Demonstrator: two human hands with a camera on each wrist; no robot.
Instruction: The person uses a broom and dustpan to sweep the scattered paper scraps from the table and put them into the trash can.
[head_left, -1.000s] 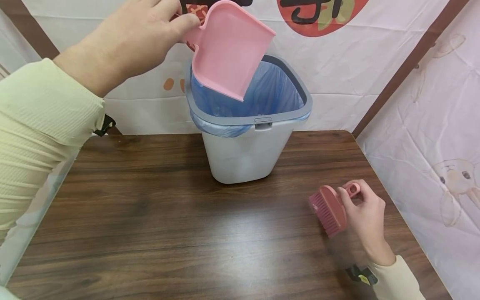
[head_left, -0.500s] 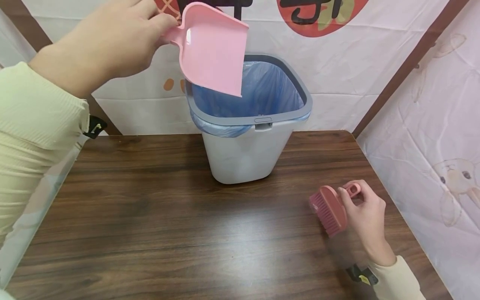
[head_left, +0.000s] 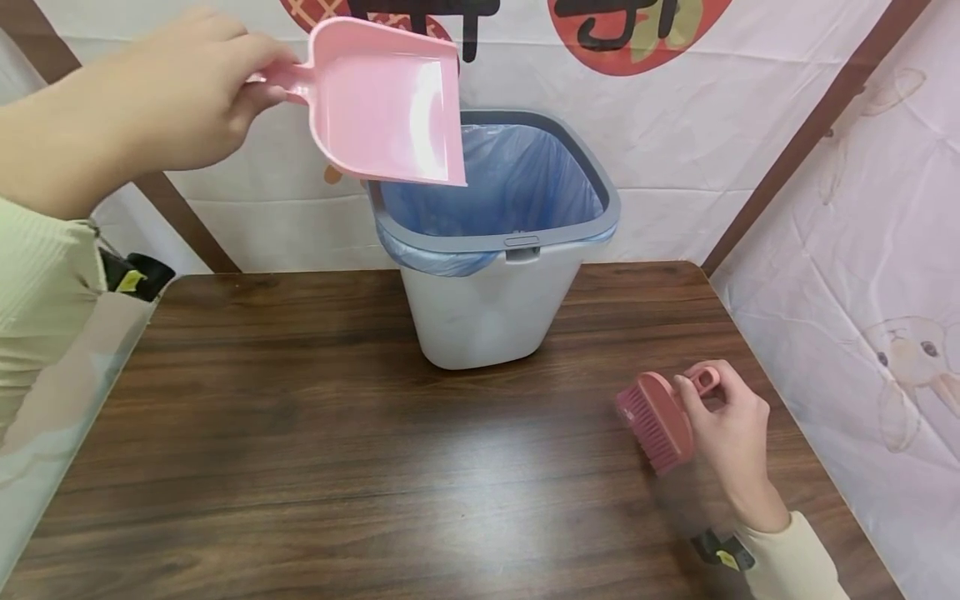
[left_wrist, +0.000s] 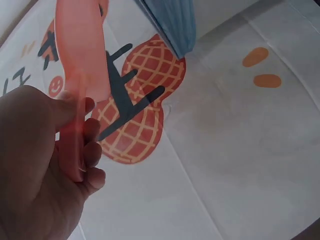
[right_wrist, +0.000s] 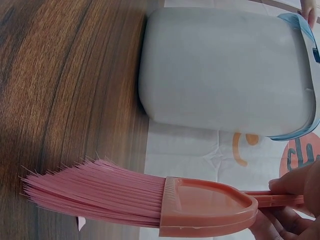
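My left hand (head_left: pixel 172 92) grips the handle of a pink dustpan (head_left: pixel 375 104), fingers curled round it in the left wrist view. The dustpan's pan overlaps the left rim of a grey-white trash bin (head_left: pixel 487 312) in the head view, its straight edge pointing right. A blue bag (head_left: pixel 517 179) lines the bin; its bottom is hidden. On the right, my right hand (head_left: pixel 731 433) pinches the handle of a small pink brush (head_left: pixel 663 421), bristles down toward the table. Beside the bristles, the right wrist view shows a small pale pink scrap (right_wrist: pixel 81 223).
The bin stands near the back edge of a dark wooden table (head_left: pixel 300 467). Behind it hangs a white printed cloth (head_left: pixel 690 125), and another pale cloth (head_left: pixel 855 275) runs along the right side.
My left hand has moved left and a little down with the dustpan, which has turned so its straight edge stands nearly upright. My right hand and the brush have stayed put.
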